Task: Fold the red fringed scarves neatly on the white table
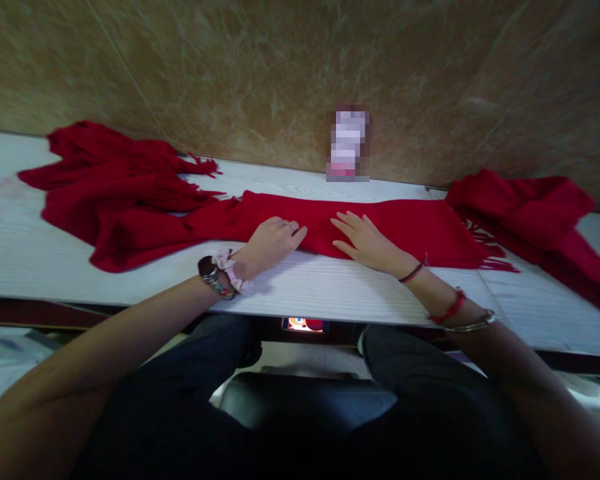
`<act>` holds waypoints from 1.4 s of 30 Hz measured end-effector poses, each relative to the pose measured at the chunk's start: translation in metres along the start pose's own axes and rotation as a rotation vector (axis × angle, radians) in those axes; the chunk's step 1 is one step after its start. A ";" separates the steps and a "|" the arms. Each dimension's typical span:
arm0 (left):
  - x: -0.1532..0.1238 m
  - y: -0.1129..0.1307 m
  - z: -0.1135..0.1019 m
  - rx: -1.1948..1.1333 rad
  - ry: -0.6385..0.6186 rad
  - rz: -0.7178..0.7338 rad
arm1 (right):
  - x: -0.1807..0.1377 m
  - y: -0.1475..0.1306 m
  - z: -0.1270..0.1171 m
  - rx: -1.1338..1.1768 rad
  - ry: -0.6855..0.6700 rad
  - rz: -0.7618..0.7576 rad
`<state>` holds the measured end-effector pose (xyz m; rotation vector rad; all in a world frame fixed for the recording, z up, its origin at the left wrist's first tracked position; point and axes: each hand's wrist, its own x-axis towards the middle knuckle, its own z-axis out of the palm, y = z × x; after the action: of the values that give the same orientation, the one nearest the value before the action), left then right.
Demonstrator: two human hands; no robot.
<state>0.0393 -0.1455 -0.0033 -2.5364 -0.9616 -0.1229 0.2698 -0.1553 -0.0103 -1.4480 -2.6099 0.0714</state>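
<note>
A red scarf (410,223) lies lengthwise across the white tabletop, flattened in the middle, with fringe at its right end. Its left part runs into a loose, crumpled heap of red cloth (125,230). My left hand (273,243), wearing a ring, has its fingers bent and closed on the scarf near the front edge; the fingertips are partly hidden. My right hand (363,243) rests on the scarf a little to the right, palm down, fingers spread. A gap of red cloth shows between the two hands.
Another bunched red scarf (520,200) lies at the right, close to the fringe. A blurred-out rectangular item (349,143) leans at the wall (260,73) behind the table (300,287). Below the table's front edge, a lit screen (305,325) shows between my knees.
</note>
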 end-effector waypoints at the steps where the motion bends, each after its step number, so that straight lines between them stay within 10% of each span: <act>1: -0.001 0.001 -0.001 0.009 -0.011 -0.006 | -0.001 -0.004 -0.001 0.023 -0.004 -0.037; 22: -0.011 0.006 -0.014 0.094 0.008 -0.104 | -0.004 -0.005 0.012 0.020 -0.023 -0.111; 35: -0.010 0.010 -0.046 0.011 -0.339 -0.058 | -0.005 -0.002 0.013 0.011 -0.042 -0.129; 42: -0.011 0.012 -0.032 0.089 -0.196 -0.197 | -0.005 -0.003 0.013 0.006 -0.043 -0.125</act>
<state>0.0412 -0.1737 0.0186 -2.4010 -1.2630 0.1113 0.2679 -0.1602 -0.0229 -1.2915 -2.7256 0.0958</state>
